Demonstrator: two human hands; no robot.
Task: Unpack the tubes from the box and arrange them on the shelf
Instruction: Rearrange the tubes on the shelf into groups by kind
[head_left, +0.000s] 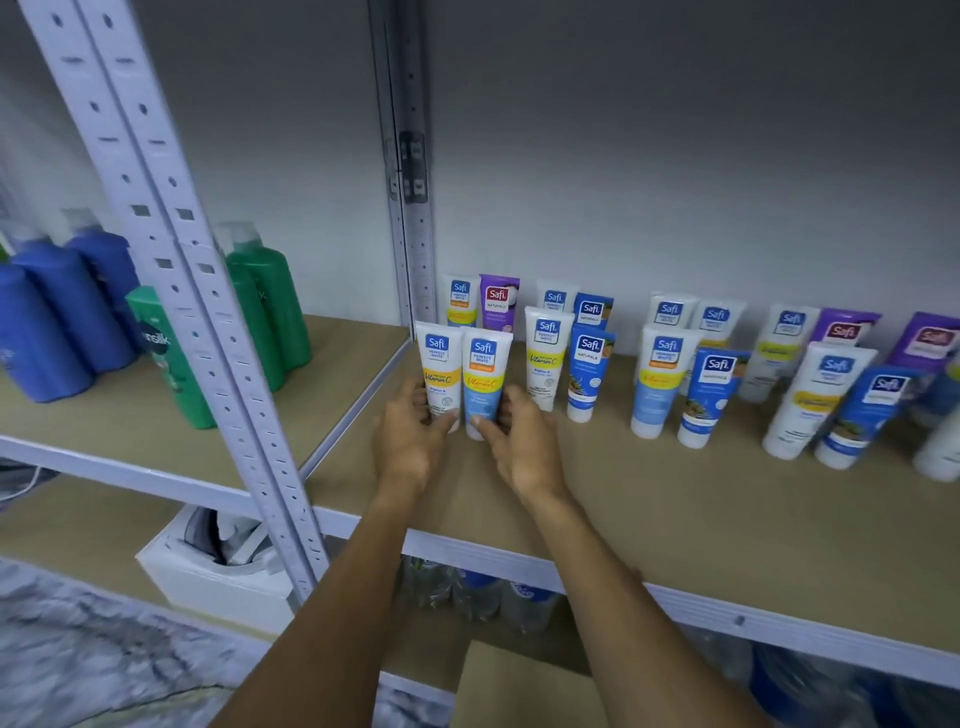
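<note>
A yellow-banded tube (440, 375) is gripped upright by the left hand (410, 434) and a blue-bottomed tube (483, 387) by the right hand (522, 447), side by side on the shelf (649, 499).

bare shelf board (649, 499) open in front, upright tubes (654, 379) crowding the back, post (415, 218) at left
</note>
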